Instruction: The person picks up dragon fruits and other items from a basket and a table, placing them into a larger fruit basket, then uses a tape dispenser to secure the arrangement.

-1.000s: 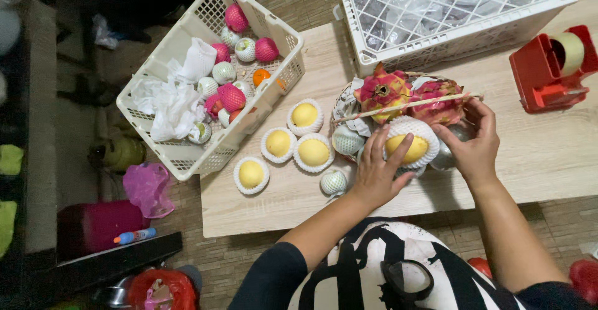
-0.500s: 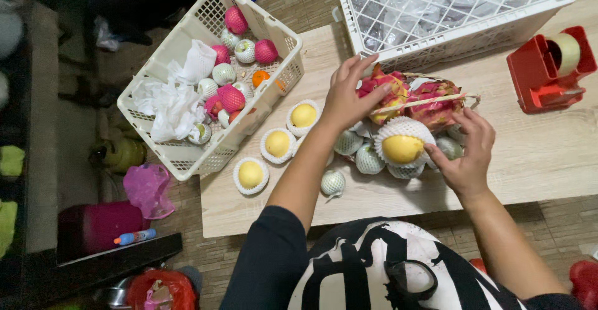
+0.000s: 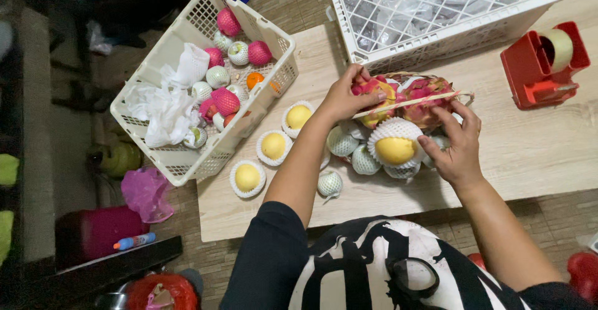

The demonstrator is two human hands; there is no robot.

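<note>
Red tape dispenser [image 3: 543, 67] on table [image 3: 548, 154], white crate [image 3: 436, 11] behind.

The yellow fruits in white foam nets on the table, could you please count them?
4: one by the basket, and three loose to its left. The left forearm may hide another.

Foam net sleeves wrap the fruit: white ones round the yellow fruit [image 3: 393, 148] in the basket and the three [image 3: 273, 147] on the table. Pink sleeves [image 3: 227, 101] lie in the white crate [image 3: 149, 67] at left. Clear plastic bags [image 3: 430, 1] fill the far crate.
</note>
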